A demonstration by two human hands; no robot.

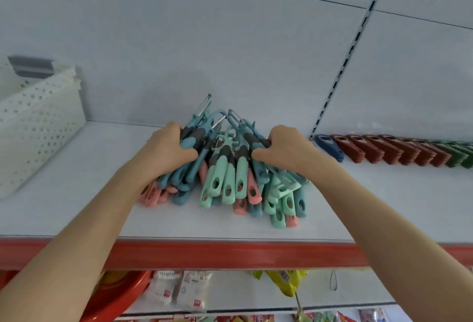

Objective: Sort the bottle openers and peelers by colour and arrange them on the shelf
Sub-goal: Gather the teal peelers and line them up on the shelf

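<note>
One tangled heap of peelers, mint, teal and pink, on the shelf, left hand gripping its left side, right hand its right, bottle openers in a row alongside, one blue, about eight red, some green, one white basket

Soft, even, cool light; faint shadows; wide-angle bending and blur toward edges.

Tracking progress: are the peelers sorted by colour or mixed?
Mixed: the peeler pile jumbles mint, blue and pink handles; left hand and right hand grip its sides.
</note>
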